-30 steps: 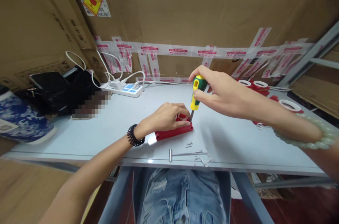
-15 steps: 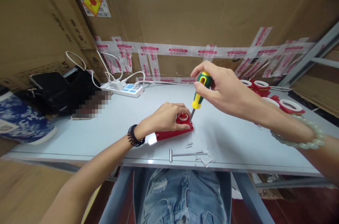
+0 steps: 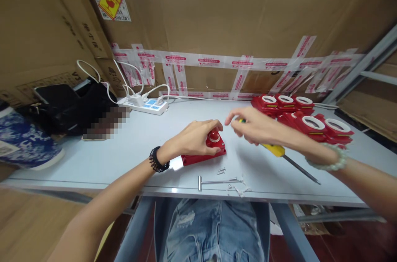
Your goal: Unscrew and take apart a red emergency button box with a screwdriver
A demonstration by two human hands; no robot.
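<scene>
My left hand (image 3: 198,138) is closed around a red housing (image 3: 204,156) on the table, thumb in front and fingers behind. A round knob with a pale ring shows between them, and a screw head sits at the housing's right corner. To the right, my right hand (image 3: 252,125) holds a yellow and green screwdriver (image 3: 276,150) under the palm, its shaft pointing right and toward me, off the housing. Several loose screws (image 3: 221,170) lie in front of the housing. Nearer the edge lies a metal T-handle tool (image 3: 214,182) beside a scrap of clear plastic (image 3: 240,190).
Red housings with white rings (image 3: 313,123) stand at the back right. A white power strip (image 3: 151,106) with cables lies at the back left, near a black bag (image 3: 74,105) and a blue patterned container (image 3: 27,142). Taped cardboard (image 3: 211,18) walls the back.
My right hand has lifted the screwdriver off the housing's corner screw and lowered, turning the shaft out to the right. My left hand stays on the housing.
</scene>
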